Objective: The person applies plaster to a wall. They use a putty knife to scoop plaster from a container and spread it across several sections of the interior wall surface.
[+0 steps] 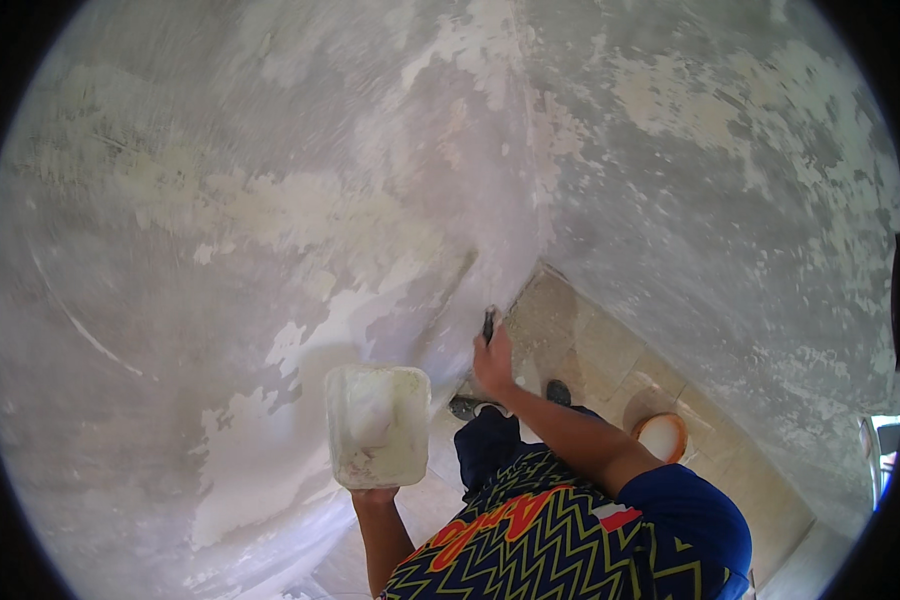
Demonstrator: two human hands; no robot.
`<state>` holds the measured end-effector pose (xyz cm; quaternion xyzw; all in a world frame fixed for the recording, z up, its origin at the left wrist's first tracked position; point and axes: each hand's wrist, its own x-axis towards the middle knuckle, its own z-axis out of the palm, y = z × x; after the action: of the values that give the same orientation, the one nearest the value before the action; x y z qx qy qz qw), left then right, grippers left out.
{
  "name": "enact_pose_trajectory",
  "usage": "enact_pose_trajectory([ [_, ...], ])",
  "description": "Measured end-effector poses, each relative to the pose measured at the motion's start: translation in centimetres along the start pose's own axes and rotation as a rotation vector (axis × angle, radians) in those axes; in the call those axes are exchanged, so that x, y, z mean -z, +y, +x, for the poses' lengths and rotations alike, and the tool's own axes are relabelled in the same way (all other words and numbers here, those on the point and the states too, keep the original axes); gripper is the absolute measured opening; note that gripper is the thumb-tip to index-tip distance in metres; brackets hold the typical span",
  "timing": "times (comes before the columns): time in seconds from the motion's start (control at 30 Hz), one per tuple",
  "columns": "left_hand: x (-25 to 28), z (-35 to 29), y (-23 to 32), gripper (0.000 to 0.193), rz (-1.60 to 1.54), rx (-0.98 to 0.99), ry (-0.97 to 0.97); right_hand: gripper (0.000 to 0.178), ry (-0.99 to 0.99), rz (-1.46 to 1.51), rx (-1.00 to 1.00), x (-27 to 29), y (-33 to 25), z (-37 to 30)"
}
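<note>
My left hand (374, 494) is closed on the lower edge of a cream rectangular plastic tub (417, 425), and most of its fingers are hidden beneath. A mound of white paste (372, 422) lies inside the tub. My right hand (492, 366) grips the dark handle of a putty knife (489, 323) low down by the wall corner. The blade is small and hard to make out; I cannot tell whether it touches the wall. The left wall (270, 220) shows patchy white and cream filler over grey.
The right wall (730, 220) is also patchy and meets the left one at a corner. On the tiled floor (605, 345) stands an orange-rimmed bucket (663, 438) with white contents, right of my feet. My dark shoes (558, 392) are close to the corner.
</note>
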<state>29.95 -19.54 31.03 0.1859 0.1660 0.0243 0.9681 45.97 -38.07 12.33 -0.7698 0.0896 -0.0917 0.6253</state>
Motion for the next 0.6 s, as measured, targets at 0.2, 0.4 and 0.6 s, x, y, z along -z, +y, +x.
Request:
enact_pose_trajectory([
  [0.2, -0.2, 0.2, -0.5, 0.059, -0.025, 0.036, 0.024, 0.007, -0.269, 0.583, -0.563, 2.3, -1.4, 8.7],
  [0.4, -1.5, 0.0, -1.2, 0.059, 0.016, -0.032, 0.08, 0.02, -0.505, 0.545, -0.504, 6.3, -12.7, 3.9],
  [0.6, -1.3, 1.0, -1.1, 0.059, 0.139, -0.065, -0.055, 0.011, -0.621, 0.851, -0.664, 11.4, -10.4, 3.6],
])
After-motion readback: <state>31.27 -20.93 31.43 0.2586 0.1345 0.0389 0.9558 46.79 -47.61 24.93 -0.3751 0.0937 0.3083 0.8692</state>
